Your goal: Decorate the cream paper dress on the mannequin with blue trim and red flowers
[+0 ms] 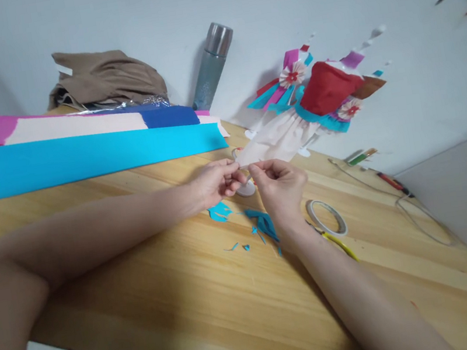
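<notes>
Head view: both hands point(283, 186) curled, close together.

Coloured paper point(98, 158) and tape point(340, 220) suggest a craft workspace.

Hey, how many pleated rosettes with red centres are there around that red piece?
2: one rosette to the left of the red piece in the picture, the other rosette at its lower right. More could be hidden behind it.
</notes>
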{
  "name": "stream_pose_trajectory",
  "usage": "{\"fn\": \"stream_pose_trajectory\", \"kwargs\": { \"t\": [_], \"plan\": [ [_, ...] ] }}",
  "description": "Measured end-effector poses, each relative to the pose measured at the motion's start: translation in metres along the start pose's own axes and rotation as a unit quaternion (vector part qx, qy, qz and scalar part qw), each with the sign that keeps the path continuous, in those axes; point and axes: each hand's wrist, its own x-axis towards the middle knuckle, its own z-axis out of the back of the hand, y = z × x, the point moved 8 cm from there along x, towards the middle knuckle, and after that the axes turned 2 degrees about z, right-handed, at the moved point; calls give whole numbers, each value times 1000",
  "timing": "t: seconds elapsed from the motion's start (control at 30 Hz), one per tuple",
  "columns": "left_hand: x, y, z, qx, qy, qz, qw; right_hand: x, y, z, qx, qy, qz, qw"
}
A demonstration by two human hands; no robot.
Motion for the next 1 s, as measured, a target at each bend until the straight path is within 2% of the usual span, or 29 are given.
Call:
{"fn": "stream_pose_trajectory", "kwargs": {
  "t": [0.4, 0.63, 1.0],
  "plan": [
    [-1, 4, -2, -20, 9, 35, 999, 1, 0, 0, -7, -3, -2, 1000],
    [-1, 1, -3, -1, 17, -8, 1000, 1, -1, 0, -7, -4, 0, 1000],
    [-3, -1, -1, 14, -11, 4, 1000, 1, -5, -1, 37, -9, -24, 999]
  ]
}}
